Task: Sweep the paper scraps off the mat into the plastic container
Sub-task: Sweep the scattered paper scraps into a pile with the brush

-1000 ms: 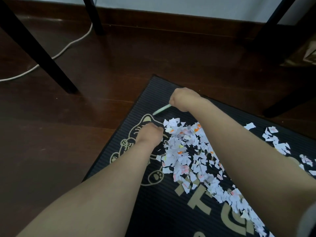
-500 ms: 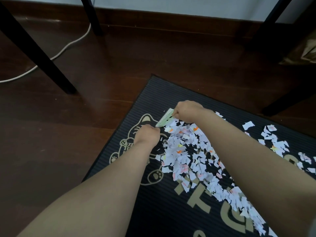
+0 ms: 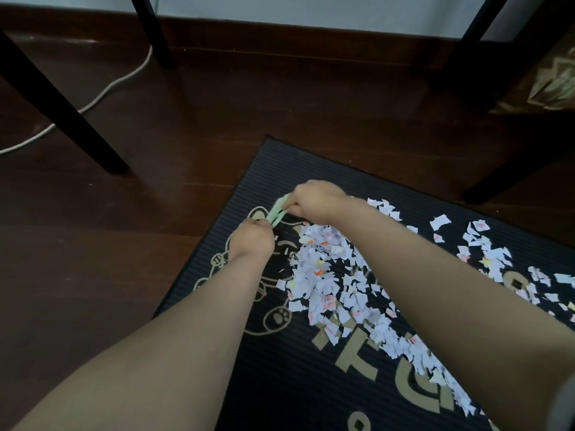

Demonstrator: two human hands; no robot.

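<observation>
Left of the paper scraps point(image 3: 323, 275), both hands point(image 3: 252, 241) point(image 3: 317, 200) pinch a green card point(image 3: 278, 209).

Mat point(image 3: 280, 384) on floor point(image 3: 280, 104), far corner twd wall. Paper scraps point(image 3: 323, 275) heaped along mat's middle, far-L to near-R; smaller scatter point(image 3: 485, 253) twd R edge. L grip point(image 3: 252, 241) & R grip point(image 3: 317, 199) both hold strip point(image 3: 277, 211) just beyond heap, nr far-L edge. Cable point(image 3: 102, 91) on floor far L, passing behind furniture leg point(image 3: 62, 110).

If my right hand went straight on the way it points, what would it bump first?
Probably nothing solid: the right hand, gripping the green strip, would cross the mat edge onto wooden floor. Depth is unclear.
</observation>
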